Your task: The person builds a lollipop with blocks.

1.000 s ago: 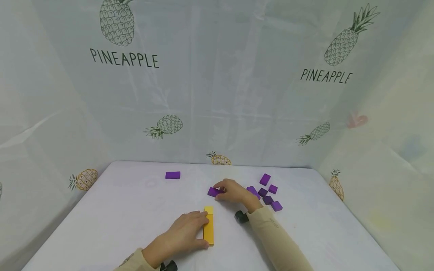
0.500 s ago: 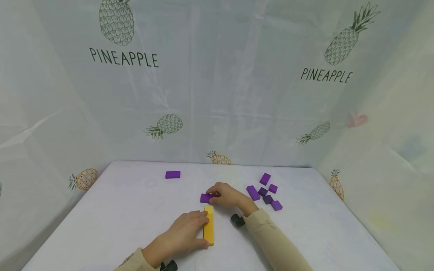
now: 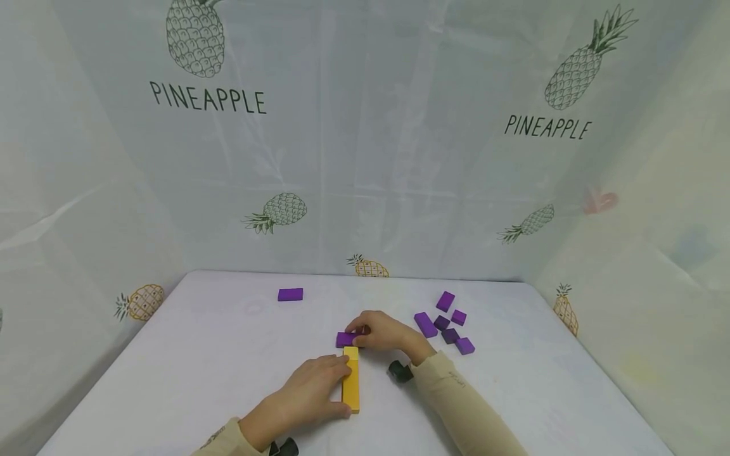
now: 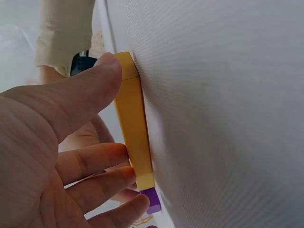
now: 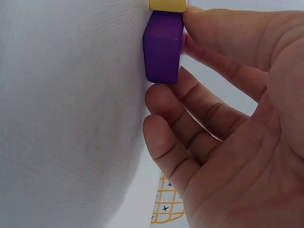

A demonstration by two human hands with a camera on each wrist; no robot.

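A row of yellow blocks lies lengthwise in front of the person, with a lighter yellow piece at its far end. The left hand rests along the row's left side, its fingers fairly straight and its thumb by the near end. Across the far end lies a purple block. The right hand pinches this block between thumb and fingers and covers its right part. In the right wrist view, the purple block meets the yellow end piece.
Several purple blocks, among them a long one and a smaller one, lie scattered on the white table to the right. Another purple block lies at the back left. A pineapple-print cloth rises behind.
The right hand has slid the purple block left and toward the person, up to the yellow row's far end. The left hand has stayed in place.
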